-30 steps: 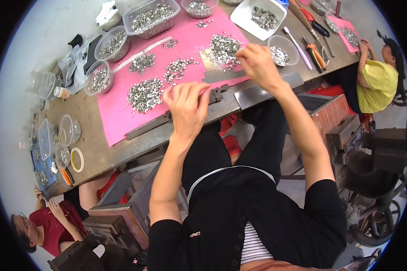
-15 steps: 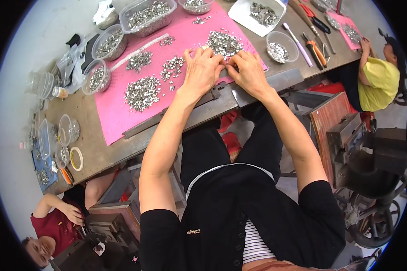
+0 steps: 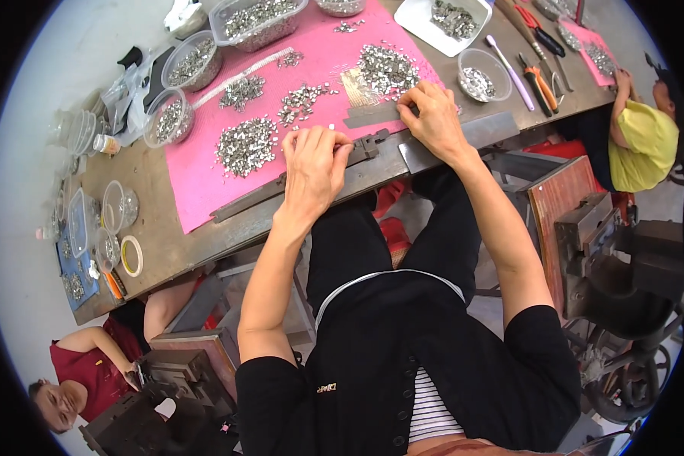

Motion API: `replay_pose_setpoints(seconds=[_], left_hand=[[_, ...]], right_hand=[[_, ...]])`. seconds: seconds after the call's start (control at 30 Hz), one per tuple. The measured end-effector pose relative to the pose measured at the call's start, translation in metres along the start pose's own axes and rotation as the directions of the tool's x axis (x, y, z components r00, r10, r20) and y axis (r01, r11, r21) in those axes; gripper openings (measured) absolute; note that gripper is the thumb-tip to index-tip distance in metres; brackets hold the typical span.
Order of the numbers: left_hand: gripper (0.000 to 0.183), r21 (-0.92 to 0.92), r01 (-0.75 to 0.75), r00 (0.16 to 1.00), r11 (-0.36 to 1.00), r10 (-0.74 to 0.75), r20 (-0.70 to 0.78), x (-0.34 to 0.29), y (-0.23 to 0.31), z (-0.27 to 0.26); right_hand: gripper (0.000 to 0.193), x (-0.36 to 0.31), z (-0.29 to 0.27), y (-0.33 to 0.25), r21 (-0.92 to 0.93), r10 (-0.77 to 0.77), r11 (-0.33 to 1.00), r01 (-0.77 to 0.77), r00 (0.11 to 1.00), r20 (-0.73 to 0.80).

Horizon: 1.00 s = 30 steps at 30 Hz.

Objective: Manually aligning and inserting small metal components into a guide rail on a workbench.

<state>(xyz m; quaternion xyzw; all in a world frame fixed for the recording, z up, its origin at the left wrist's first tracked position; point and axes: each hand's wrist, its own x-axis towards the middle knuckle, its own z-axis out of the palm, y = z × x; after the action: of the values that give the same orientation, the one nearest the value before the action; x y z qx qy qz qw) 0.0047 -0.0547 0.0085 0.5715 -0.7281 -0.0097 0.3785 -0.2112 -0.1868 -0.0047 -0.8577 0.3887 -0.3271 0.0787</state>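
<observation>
Left hand [image 3: 315, 161], centre of the frame: fingers bent and close together, thumb drawn near the forefinger; cannot tell whether anything is pinched. Positioned over the dark metal bar [image 3: 243, 199] along the near edge of the desk [image 3: 143, 199], left of a notched metal block [image 3: 371, 146].

Right hand [image 3: 433, 125], right of centre: fingers curled, thumb and forefinger near each other; contents, if any, cannot be told. Situated just beside the right end of a flat grey strip [image 3: 368, 115] and below the right-hand heap [image 3: 387, 71] of small silvery metal pieces.

Mat [image 3: 190, 182], pink, upper centre. Carries also the left-hand heap [image 3: 245, 148] of like pieces, a looser middle scatter [image 3: 304, 102] and a pale narrow band [image 3: 239, 82] lying aslant.

Metal plate [image 3: 467, 137], smooth, grey, on the desk edge below the right hand.

Vessels, upper part of the frame: rectangular clear tub [image 3: 262, 38], filled with metal pieces; white tray [image 3: 414, 29], part filled; round clear bowl [image 3: 503, 67], right of the mat.

Tools, upper right: toothbrush [image 3: 511, 74], purple and white; pliers [image 3: 541, 91], orange and black handles.

Co-workers, two: dark red top [image 3: 102, 368], lower left; yellow top [image 3: 646, 144], right.
</observation>
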Motion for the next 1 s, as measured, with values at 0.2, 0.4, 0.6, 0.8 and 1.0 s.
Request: replay_pose_setpoints(seconds=[0.2,0.4,0.6,0.8,1.0], left_hand=[[0.013,0.037,-0.017,0.999,0.999,0.019,-0.035,-0.009,0.004,0.001],[0.012,0.059,0.009,0.999,0.998,-0.012,0.035,-0.002,0.008,-0.004],[0.01,0.0,-0.075,0.997,0.997,0.075,-0.034,0.057,0.001,0.03],[0.012,0.184,-0.185,0.979,0.965,0.163,0.126,0.086,-0.016,0.059],[0.011,0.194,-0.196,0.974,0.961,0.169,0.149,0.091,-0.018,0.059]], right_hand=[[0.007,-0.004,0.001,0.001,0.019,-0.048,0.999,0.049,0.998,-0.042],[0.008,-0.014,0.001,0.003,0.076,-0.068,0.994,0.077,0.991,-0.113],[0.01,-0.017,0.003,0.0,0.095,-0.047,0.993,0.065,0.983,-0.177],[0.012,-0.019,0.004,0.001,0.141,-0.024,0.989,0.047,0.986,-0.166],[0.011,-0.019,0.004,-0.002,0.122,-0.019,0.992,0.041,0.984,-0.175]])
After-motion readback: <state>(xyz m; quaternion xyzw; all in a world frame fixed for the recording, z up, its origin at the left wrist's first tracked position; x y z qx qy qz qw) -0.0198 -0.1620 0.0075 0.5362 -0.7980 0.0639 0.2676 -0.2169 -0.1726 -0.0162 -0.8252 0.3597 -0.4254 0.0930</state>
